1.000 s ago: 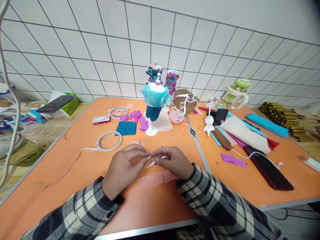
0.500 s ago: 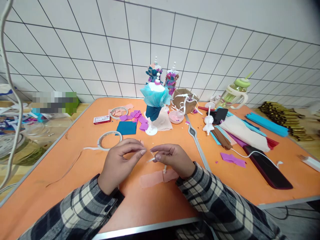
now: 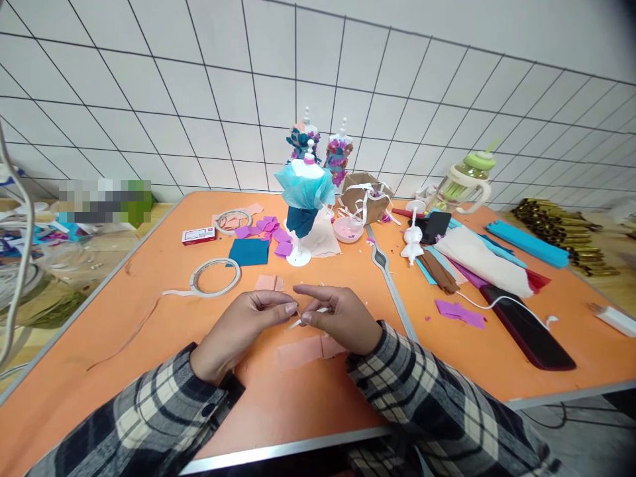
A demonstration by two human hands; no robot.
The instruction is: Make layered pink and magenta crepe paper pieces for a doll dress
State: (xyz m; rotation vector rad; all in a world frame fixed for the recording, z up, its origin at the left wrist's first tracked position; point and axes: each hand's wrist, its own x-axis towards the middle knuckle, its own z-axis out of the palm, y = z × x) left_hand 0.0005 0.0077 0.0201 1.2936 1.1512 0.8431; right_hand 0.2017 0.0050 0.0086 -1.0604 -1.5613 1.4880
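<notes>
Thumb and forefinger of the left hand (image 3: 243, 324) meet in a pinch over the orange table (image 3: 278, 411); whatever lies between them is too small to tell. Just beside it, the right hand (image 3: 345, 319) has its forefinger stretched toward the left hand, while its thumb and curled fingers close on a thin white strip (image 3: 295, 324), one end jutting out below the left hand's fingertips. Under the right hand, a long peach strip (image 3: 301, 354) lies on the tabletop, its right end partly covered by the hand and cuff. Beyond the two hands sits a small peach piece (image 3: 268, 283), and to its left a tape roll (image 3: 214, 293) lies flat with a loose tail. Farther back, a dark teal square (image 3: 249, 252) rests near scattered purple pieces (image 3: 271, 228). To their right, a white dress form (image 3: 309, 165) stands upright, wrapped in light-blue ruffles (image 3: 304, 187) above dark teal material (image 3: 301, 222).
</notes>
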